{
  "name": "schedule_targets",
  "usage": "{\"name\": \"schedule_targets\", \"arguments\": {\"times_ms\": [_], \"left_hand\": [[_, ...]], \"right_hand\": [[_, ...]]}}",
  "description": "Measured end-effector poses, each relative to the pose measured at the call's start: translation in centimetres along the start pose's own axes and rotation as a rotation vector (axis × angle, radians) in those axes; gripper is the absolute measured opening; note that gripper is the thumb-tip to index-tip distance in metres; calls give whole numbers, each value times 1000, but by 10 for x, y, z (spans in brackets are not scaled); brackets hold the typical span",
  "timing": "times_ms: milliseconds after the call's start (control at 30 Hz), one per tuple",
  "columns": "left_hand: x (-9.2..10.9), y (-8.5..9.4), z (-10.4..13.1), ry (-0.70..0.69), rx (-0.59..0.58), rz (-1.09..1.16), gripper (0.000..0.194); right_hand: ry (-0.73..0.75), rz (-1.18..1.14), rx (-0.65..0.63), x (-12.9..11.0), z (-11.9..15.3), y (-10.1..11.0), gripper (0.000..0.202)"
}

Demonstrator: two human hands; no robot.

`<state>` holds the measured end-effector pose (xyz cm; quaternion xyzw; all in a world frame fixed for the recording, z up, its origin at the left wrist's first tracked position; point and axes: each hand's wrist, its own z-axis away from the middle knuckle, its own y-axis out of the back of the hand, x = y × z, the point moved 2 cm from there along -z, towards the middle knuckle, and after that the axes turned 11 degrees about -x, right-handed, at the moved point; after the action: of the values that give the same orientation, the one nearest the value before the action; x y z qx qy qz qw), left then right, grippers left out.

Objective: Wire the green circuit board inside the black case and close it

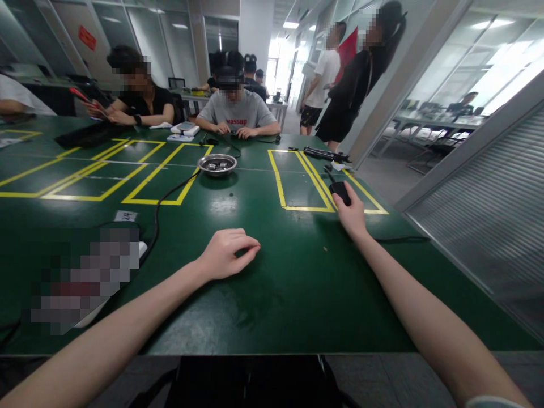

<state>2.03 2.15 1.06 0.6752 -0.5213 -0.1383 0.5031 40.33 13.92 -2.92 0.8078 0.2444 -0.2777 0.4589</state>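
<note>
My left hand rests above the green table, its fingers curved and the tips pressed together near the middle; nothing shows between them. On the right, my right hand is wrapped round a small black object beside the yellow tape lines. Just beyond that object lies a dark thin item, partly touching or close to it. A round metal bowl with several small shiny metal parts stands farther back, left of centre.
Black tools lie at the back right. A black cable runs from near the bowl to a partly blurred-out white-edged object at left. Yellow tape rectangles mark the table. Across it sit people; one in grey handles something small.
</note>
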Motion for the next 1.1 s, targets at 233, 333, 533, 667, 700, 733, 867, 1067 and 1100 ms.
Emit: {"name": "schedule_targets", "arguments": {"times_ms": [233, 333, 533, 667, 700, 733, 867, 1067, 1100], "left_hand": [[-4, -3, 4, 41, -71, 45, 23], [-3, -3, 4, 37, -93, 50, 23], [-2, -2, 5, 42, -109, 55, 23], [-2, -2, 5, 51, -129, 76, 23], [-1, -3, 5, 52, -130, 85, 23], [-1, -3, 5, 51, -133, 93, 22], [-2, -4, 5, 39, -131, 102, 21], [-4, -2, 5, 36, -109, 107, 19], [-4, -2, 5, 41, -106, 108, 19]], "right_hand": [[-24, 76, -152, 14, -3, 3, 63], [-66, 162, -166, 13, -1, 7, 60], [-216, 349, -36, 22, 1, 20, 54], [-192, 337, -49, 28, -2, 22, 51], [-201, 330, -53, 29, -3, 22, 52], [-213, 321, -55, 31, -5, 22, 53], [-237, 300, -62, 37, -10, 22, 54], [-232, 286, -39, 42, -14, 20, 46], [-237, 283, -28, 43, -14, 20, 45]]}}
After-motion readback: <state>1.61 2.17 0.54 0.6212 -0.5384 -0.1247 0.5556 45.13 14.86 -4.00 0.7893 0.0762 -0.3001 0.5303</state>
